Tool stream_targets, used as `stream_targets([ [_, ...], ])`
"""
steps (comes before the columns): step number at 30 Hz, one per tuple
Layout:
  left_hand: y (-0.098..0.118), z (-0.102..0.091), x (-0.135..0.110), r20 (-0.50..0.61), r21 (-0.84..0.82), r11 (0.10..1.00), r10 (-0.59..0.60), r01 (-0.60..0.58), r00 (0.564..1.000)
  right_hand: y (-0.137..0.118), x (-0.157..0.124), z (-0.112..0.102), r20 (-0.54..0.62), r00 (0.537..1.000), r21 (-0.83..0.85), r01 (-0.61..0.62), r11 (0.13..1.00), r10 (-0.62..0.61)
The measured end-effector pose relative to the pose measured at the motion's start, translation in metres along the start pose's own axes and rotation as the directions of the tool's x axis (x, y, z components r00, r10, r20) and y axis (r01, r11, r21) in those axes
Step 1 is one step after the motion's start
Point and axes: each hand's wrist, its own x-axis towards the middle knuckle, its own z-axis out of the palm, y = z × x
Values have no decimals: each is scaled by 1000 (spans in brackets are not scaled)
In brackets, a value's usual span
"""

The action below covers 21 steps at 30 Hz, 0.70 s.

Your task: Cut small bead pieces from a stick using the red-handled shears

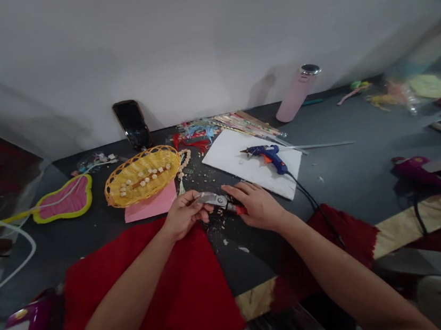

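My right hand (256, 205) is closed around the red handles of metal cutting pliers (220, 201). The jaws of the pliers point left toward my left hand (185, 212). That hand's fingers are pinched together at the tip of the jaws, holding something too small to make out. Both hands hover over a dark table (342, 171), above scattered light crumbs (223, 223). A red cloth (171, 283) lies under my left forearm.
A yellow woven basket (143, 175) with beads sits on pink paper (151, 205). A blue glue gun (265, 155) lies on a white sheet (245, 167). A phone (133, 125), a pink bottle (297, 94), a pink mat (64, 200) and a purple glue gun (426, 172) stand around.
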Motion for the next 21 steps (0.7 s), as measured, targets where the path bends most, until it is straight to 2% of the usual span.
stream_targets([
  [6, -1, -8, -2, 144, -48, 998, -43, 50, 989, 2, 0, -2, -6, 998, 37, 57, 998, -57],
  [10, -3, -12, -2, 199, -71, 995, -54, 70, 978, 4, 0, -2, -8, 997, 35, 78, 996, -78],
  [15, -2, -12, -2, 234, -105, 991, -54, 80, 971, 1, 0, -2, -22, 997, 41, 78, 996, -77],
  [21, -5, -14, -2, 203, -106, 993, -24, 47, 979, -9, -2, -1, -38, 999, -2, 28, 1000, -28],
])
